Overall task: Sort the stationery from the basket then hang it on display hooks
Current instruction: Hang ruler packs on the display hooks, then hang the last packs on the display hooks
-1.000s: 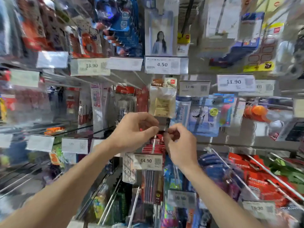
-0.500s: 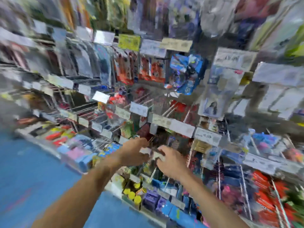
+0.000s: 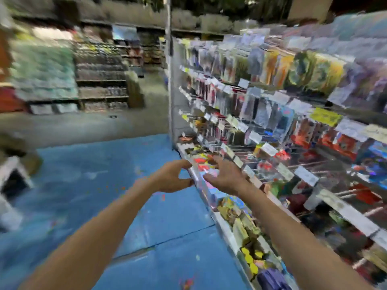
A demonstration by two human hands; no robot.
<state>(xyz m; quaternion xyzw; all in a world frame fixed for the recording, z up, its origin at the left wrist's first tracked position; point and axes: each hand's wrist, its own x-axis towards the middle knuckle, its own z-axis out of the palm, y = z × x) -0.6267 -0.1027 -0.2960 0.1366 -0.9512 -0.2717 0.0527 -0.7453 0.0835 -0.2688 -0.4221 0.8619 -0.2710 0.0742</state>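
My left hand (image 3: 170, 177) and right hand (image 3: 227, 177) are spread open, apparently empty, beside the shelf (image 3: 227, 229) edge; view blurred.

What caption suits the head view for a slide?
Left hand and right hand, both empty, hover by the blurred display rack.

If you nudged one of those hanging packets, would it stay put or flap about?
Probably swing: the hanging packets hang in rows off the display rack, free below. They look flat and thin, so likely light and floppy. Blur hides the material.
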